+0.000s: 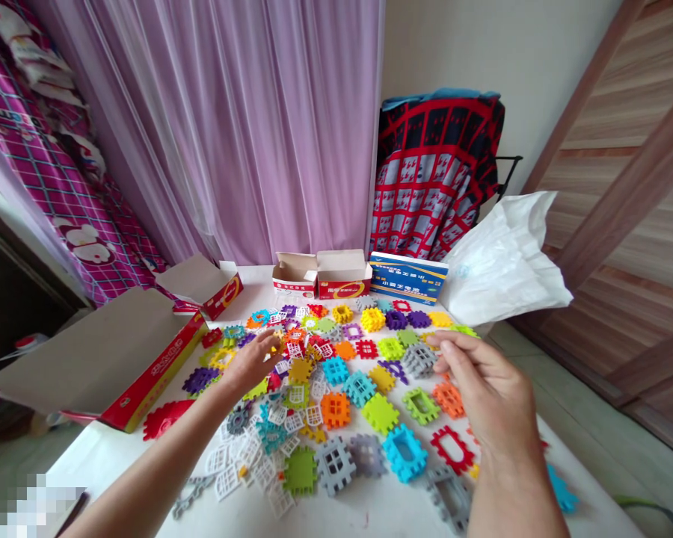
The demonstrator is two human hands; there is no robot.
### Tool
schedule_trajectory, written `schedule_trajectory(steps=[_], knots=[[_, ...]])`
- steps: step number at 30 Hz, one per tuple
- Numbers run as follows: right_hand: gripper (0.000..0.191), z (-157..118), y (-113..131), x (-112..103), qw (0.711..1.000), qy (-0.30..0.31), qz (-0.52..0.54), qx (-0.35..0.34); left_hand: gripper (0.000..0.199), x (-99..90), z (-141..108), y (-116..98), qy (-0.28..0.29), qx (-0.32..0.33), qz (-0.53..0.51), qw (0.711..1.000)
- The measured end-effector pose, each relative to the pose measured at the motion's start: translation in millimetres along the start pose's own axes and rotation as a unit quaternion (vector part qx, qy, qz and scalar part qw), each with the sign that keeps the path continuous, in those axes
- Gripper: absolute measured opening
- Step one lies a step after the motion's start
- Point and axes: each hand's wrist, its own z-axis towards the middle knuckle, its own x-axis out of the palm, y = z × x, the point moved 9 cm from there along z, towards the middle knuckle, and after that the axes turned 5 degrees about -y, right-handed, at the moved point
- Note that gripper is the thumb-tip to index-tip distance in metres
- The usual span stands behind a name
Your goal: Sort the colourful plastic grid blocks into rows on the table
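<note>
My left hand (251, 363) reaches over the left part of a spread of colourful plastic building tiles. Its fingers are stretched forward, near small white lattice window pieces (294, 350). On the right, the thumb and fingers of my right hand (485, 377) are brought together beside a grey block with openings (419, 360). What lies between those fingertips, if anything, I cannot make out. Close by are a green frame tile (421, 406) and an orange tile (449, 400). Nearer me lie a blue frame block (404, 453), a grey window block (335, 465) and a green tile (300, 471).
An open red box (146, 381) stands at the left edge of the white table (342, 515), with a smaller open box (223, 296) behind it. Open red-and-white boxes (345, 288) and a blue box (408, 282) line the back. A white plastic bag (502, 258) is at the right rear.
</note>
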Motion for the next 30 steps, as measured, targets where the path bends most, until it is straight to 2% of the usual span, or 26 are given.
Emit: schedule_trajectory(steps=[2,5,9,11,13,15,19,21,24,26,28,30], knots=[[0.030,-0.7,1.4,-1.4,1.000,-0.008,-0.001,0.006,0.021,7.9,-0.9,-15.9,0.004,0.021,-0.025,0.999],[0.030,-1.5,3.1,-2.4,1.000,-0.013,-0.004,0.016,0.040,16.9,-1.7,-33.8,0.007,0.041,-0.058,0.997],[0.029,-1.8,4.5,0.7,1.000,-0.009,-0.004,0.011,0.062,17.9,-5.6,-41.7,-0.008,0.051,-0.097,0.994],[0.028,-1.9,4.5,4.3,1.000,0.000,-0.006,0.006,0.062,12.0,-11.5,-33.6,-0.031,0.032,-0.105,0.993],[0.028,-1.6,4.0,6.8,1.000,0.009,-0.007,0.004,0.047,2.5,-23.1,-16.5,-0.066,-0.009,-0.105,0.992],[0.028,-0.9,2.6,7.9,1.000,0.014,-0.009,0.003,0.033,-8.8,-41.8,5.3,-0.109,-0.062,-0.101,0.987],[0.031,-2.5,-6.1,20.7,0.999,0.037,-0.033,0.003,0.032,-22.9,-88.3,42.0,-0.189,-0.148,-0.095,0.966],[0.031,-8.8,-13.9,42.1,0.996,0.075,-0.057,-0.001,0.030,-22.0,-105.6,50.2,-0.220,-0.163,-0.109,0.955],[0.028,-30.2,-29.5,96.8,0.974,0.186,-0.126,-0.022,0.030,-12.6,-116.2,51.9,-0.245,-0.155,-0.141,0.947],[0.026,-50.2,-38.7,139.1,0.941,0.277,-0.186,-0.063,0.032,-5.1,-116.4,51.8,-0.247,-0.148,-0.154,0.945],[0.032,-66.3,-46.2,173.1,0.905,0.336,-0.239,-0.107,0.033,0.1,-115.8,53.8,-0.249,-0.148,-0.164,0.943],[0.038,-76.9,-53.4,198.5,0.869,0.380,-0.285,-0.139,0.034,2.7,-116.2,57.0,-0.251,-0.149,-0.175,0.940]])
